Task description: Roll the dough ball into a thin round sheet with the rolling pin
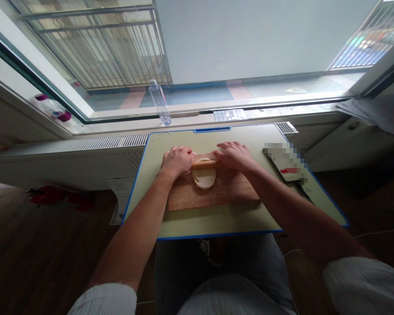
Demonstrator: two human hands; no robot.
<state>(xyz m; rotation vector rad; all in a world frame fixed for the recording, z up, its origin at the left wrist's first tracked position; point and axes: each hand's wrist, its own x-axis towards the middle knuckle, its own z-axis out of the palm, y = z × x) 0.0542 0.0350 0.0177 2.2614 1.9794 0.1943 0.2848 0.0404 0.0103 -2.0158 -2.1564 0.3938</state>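
Observation:
A flattened round of pale dough [205, 178] lies on a wooden cutting board [213, 199]. Across the dough's upper part runs a small wooden rolling pin [204, 165]. My left hand [178, 159] is closed over the pin's left end, fingers curled. On the right end rests my right hand [233, 154], its fingers bent over the pin. Both hands hide the pin's ends. To the right of the board lies a cleaver [284, 166] with a dark handle, its blade partly blurred out.
Under the board is a small light-green table [190, 224] with a blue edge. A clear plastic bottle [160, 103] stands on the windowsill behind it, and a second bottle with purple parts [54, 108] is farther left. A white radiator [118, 142] runs below the window.

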